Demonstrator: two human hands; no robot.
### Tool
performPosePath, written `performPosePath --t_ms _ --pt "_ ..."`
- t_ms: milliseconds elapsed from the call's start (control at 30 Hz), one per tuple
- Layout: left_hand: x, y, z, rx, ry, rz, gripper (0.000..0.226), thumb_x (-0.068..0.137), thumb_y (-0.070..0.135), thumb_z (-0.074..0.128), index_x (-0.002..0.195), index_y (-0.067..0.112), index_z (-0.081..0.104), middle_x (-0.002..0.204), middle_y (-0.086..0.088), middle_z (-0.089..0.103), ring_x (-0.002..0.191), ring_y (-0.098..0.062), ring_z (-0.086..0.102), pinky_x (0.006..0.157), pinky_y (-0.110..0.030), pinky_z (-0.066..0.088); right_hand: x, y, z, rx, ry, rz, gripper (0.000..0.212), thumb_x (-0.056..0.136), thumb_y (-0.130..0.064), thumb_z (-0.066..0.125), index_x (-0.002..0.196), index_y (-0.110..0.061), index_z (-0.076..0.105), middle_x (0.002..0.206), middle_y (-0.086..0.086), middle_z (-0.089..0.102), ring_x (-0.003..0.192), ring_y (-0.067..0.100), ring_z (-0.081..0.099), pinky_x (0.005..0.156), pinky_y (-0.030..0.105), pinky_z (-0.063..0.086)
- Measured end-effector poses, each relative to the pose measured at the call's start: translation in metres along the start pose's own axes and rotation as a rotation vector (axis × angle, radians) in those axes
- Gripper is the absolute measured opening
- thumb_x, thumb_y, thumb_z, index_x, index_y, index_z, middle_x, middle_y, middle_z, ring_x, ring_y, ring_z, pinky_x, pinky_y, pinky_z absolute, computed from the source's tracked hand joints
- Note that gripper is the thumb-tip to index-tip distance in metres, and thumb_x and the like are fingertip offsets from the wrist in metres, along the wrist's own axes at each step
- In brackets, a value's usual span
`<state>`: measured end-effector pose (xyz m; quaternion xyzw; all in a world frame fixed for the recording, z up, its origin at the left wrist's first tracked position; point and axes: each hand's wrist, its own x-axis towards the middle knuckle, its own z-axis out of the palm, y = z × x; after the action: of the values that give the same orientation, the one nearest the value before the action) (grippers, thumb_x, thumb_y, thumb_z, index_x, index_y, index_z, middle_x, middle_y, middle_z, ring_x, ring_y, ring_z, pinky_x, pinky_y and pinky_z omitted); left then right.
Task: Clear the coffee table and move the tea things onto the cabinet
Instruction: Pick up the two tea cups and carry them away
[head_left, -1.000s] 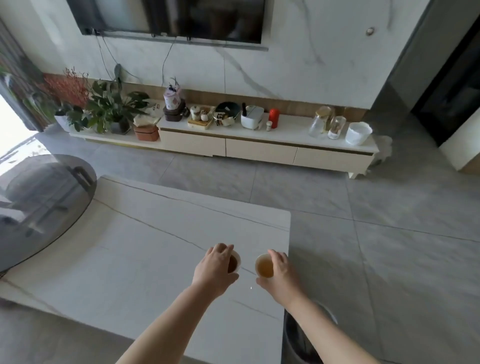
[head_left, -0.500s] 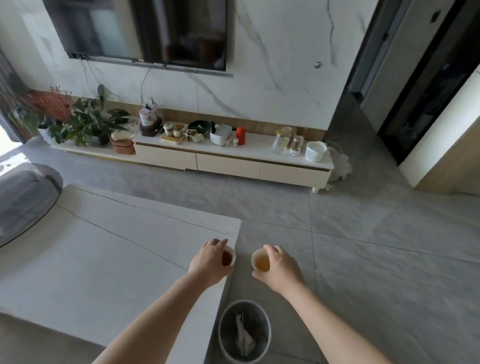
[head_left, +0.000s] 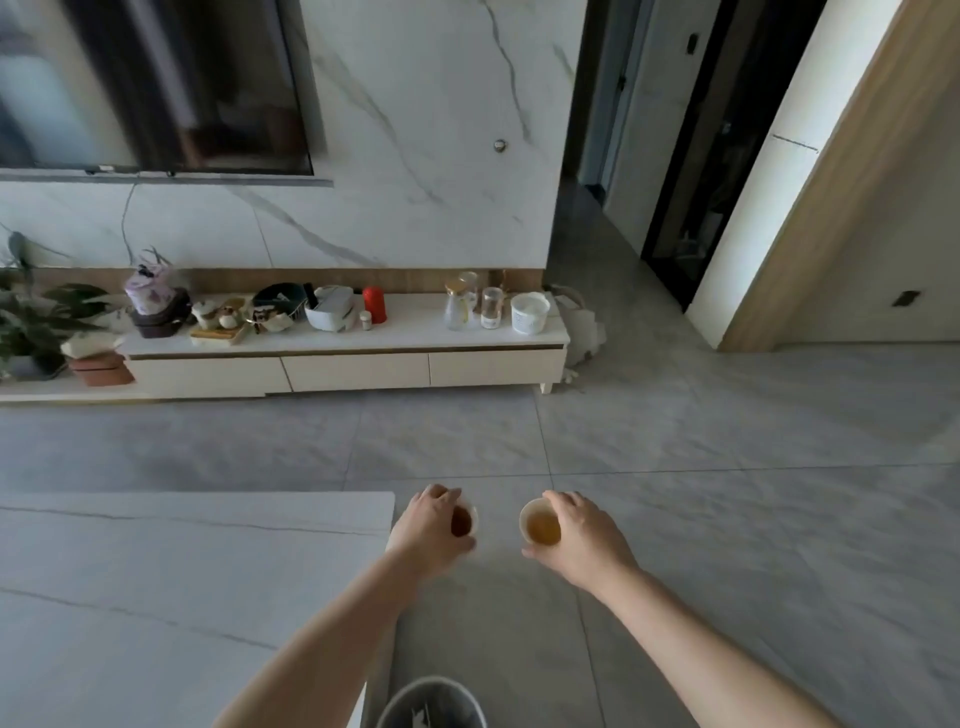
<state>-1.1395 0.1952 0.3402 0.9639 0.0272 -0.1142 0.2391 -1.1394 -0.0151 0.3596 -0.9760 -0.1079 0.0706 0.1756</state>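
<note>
Cups of tea sit upright in both grips, left hand (head_left: 431, 530) closed around one (head_left: 464, 521), right hand (head_left: 579, 538) around the other (head_left: 540, 529), with the cabinet (head_left: 415, 332) well ahead across the floor.

Two small white teacups (head_left: 464, 521) (head_left: 540, 528), upright, holding tea.

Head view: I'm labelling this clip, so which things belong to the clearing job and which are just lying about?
Job:
- left hand holding dark tea cup
- right hand holding pale tea cup
- coffee table
- cabinet

Lying about:
- waste bin
- television
- plant
</note>
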Motion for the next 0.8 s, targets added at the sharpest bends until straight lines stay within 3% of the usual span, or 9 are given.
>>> performPosePath --t_ms 367,800 --pt "0.122 0.048 -0.029 0.034 0.047 0.077 0.077 0.077 0.041 0.068 0.144 0.02 0.037 0.141 0.002 0.042 0.13 -0.02 0.039 0.103 -0.033 0.04 0.112 0.051 -0.044 0.025 0.011 0.042 0.081 0.073 -0.055 0.066 0.138 -0.018 0.037 0.138 0.002 0.046 0.124 0.02 0.046 0.099 0.031 0.039" --pt "0.255 0.097 -0.051 -0.046 0.204 -0.149 0.076 0.076 0.041 0.068 0.143 0.022 0.039 0.139 0.003 0.042 0.128 -0.018 0.04 0.099 -0.032 0.042 0.304 0.096 -0.099 0.009 -0.065 -0.234 0.077 0.074 -0.054 0.066 0.135 -0.016 0.038 0.132 0.005 0.048 0.117 0.025 0.049 0.094 0.035 0.042"
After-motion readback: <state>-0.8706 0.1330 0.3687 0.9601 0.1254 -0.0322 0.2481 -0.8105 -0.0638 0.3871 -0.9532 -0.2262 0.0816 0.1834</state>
